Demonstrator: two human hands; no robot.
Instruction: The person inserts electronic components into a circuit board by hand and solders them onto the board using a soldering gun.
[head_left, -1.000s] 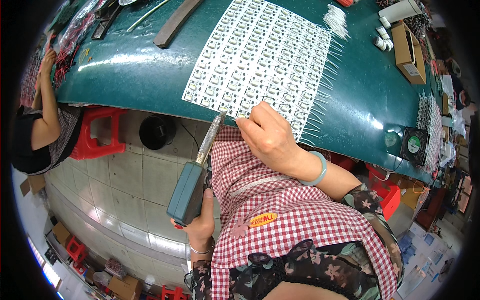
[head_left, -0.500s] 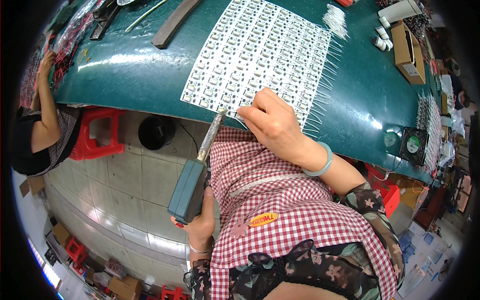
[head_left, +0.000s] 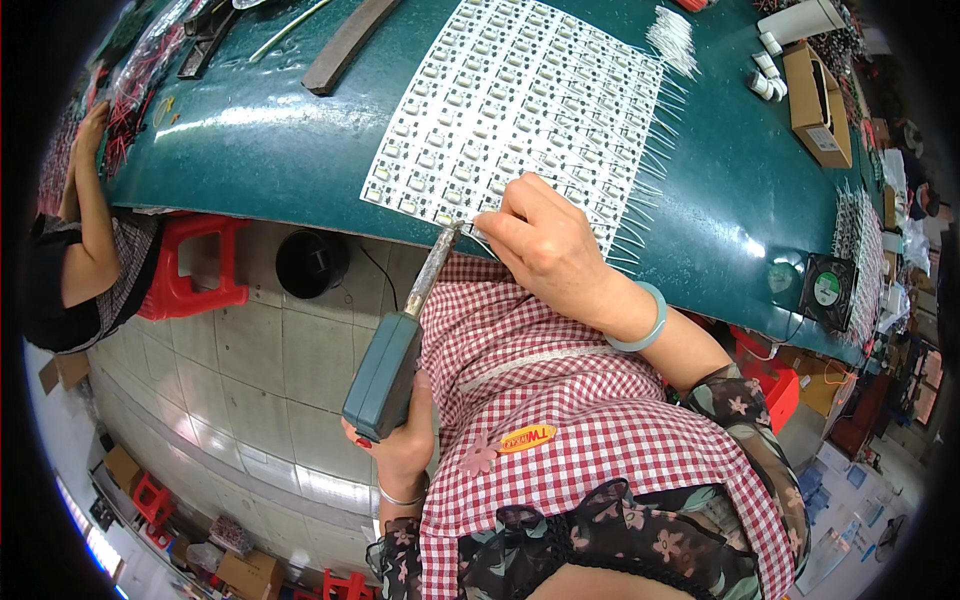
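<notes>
My left hand [head_left: 402, 440] is closed round the grip of a blue-grey soldering gun [head_left: 382, 370]. Its metal tip reaches up to the near edge of a white circuit board panel [head_left: 440, 130], close beside my right fingertips. The panel carries rows of small light-coloured components, with thin white wires [head_left: 632, 235] sticking out along its right side. My right hand [head_left: 545, 240] rests over the panel's near edge, thumb and forefinger pinched on a thin white wire [head_left: 484, 240]. The fingers partly hide that wire.
A bundle of white wires [head_left: 672, 42] lies beyond the panel on the green table [head_left: 270, 160]. A dark bar [head_left: 345, 50] lies to the left, an open cardboard box [head_left: 815, 105] and a small fan [head_left: 828, 290] to the right. Another person's arm [head_left: 90, 190] is at far left, near a red stool [head_left: 200, 265].
The soldering gun has shifted slightly right, its tip coming nearer my right fingertips. My right hand has hardly moved. The other person's hand at far left has moved a little.
</notes>
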